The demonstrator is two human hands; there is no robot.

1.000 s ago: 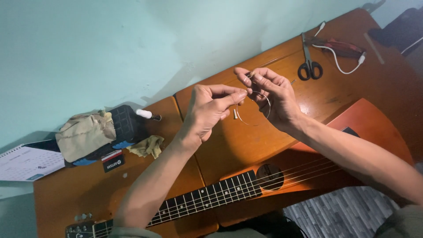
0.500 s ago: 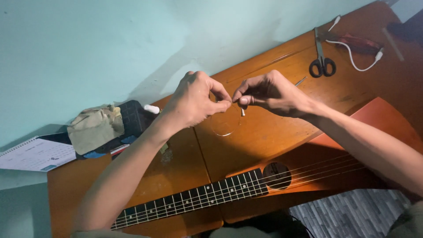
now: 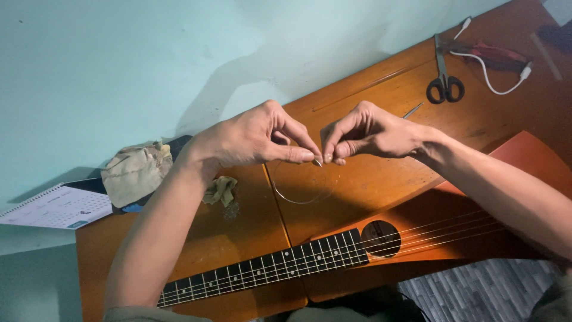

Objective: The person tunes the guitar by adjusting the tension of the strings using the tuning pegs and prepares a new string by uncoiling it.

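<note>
Above a wooden table (image 3: 381, 95), my left hand (image 3: 256, 137) and my right hand (image 3: 372, 132) meet fingertip to fingertip. Both pinch a thin guitar string (image 3: 301, 194) that hangs below them in a loose loop. A small metal end shows between the fingertips. An orange acoustic guitar (image 3: 476, 203) lies across the near edge of the table, its dark fretted neck (image 3: 262, 271) pointing left and its sound hole (image 3: 381, 237) under my right forearm.
Black-handled scissors (image 3: 444, 80), a red-handled tool (image 3: 494, 53) and a white cable (image 3: 494, 80) lie at the far right. A crumpled beige cloth (image 3: 134, 170), a small yellowish rag (image 3: 221, 189) and a spiral notebook (image 3: 53, 209) sit at the left, by the pale green wall.
My hands have drawn close together and lowered toward the table. The string now hangs in a wider loop below the fingertips. The view has shifted slightly.
</note>
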